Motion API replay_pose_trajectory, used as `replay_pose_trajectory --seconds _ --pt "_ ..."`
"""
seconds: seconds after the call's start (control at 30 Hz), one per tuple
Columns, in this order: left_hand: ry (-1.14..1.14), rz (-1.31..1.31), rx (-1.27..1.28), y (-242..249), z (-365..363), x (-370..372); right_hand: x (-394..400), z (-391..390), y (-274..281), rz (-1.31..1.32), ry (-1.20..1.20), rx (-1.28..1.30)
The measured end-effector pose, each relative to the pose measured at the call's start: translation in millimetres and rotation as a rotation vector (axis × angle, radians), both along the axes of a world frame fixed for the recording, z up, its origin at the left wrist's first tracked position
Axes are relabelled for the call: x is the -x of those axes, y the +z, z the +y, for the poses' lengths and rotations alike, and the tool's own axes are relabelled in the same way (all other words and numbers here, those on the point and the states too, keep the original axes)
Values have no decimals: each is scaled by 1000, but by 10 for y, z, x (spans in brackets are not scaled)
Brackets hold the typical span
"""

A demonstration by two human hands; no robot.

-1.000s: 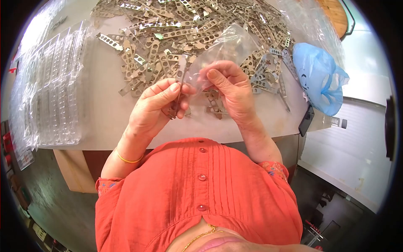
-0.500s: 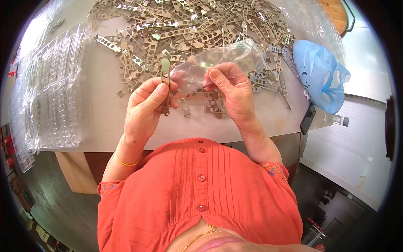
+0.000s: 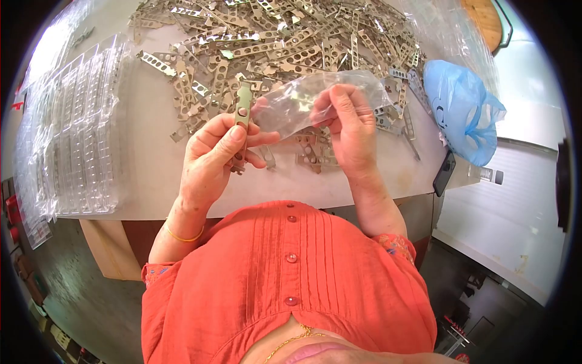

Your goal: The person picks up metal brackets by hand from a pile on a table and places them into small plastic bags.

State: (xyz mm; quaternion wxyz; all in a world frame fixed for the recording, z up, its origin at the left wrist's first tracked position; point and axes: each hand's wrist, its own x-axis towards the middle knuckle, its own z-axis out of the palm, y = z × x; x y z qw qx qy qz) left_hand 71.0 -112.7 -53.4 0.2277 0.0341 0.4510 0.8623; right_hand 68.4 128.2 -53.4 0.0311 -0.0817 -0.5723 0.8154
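Observation:
My left hand (image 3: pixel 209 155) pinches a flat metal strip with round holes (image 3: pixel 244 102), held upright between thumb and fingers. Some of its other fingers stretch toward the near edge of a clear plastic bag (image 3: pixel 292 108). That bag spans the space between both hands. My right hand (image 3: pixel 351 130) grips the bag's far side, thumb against fingers, with part of the film over the fingertips. Behind the hands lies a big heap of similar perforated metal strips (image 3: pixel 291 51), partly seen through the bag.
Stacked clear plastic trays (image 3: pixel 79 133) stand on the table's left. At the right lie a blue plastic bag (image 3: pixel 464 112), a dark phone (image 3: pixel 445 173) and a small clear bottle (image 3: pixel 491 176). More clear plastic sheeting (image 3: pixel 454 36) is at the back right.
My right hand has shifted slightly right and up along the bag, its thumb now higher. The metal strip has turned and moved a little right, and left-hand fingers have stretched out.

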Motion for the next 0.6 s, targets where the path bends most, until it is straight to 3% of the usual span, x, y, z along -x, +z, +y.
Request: replay_pose_trajectory --seconds 0.2,0.27,0.37,0.6 --pt "-10 -34 -31 -23 -97 22 128 228 52 34 -34 146" --pt "-48 -68 147 29 -127 3 137 259 73 46 -24 147" --pt "-118 -116 213 70 -122 -29 140 251 95 41 -35 127" --pt "-283 -176 67 146 -146 -12 122 160 130 57 46 125"
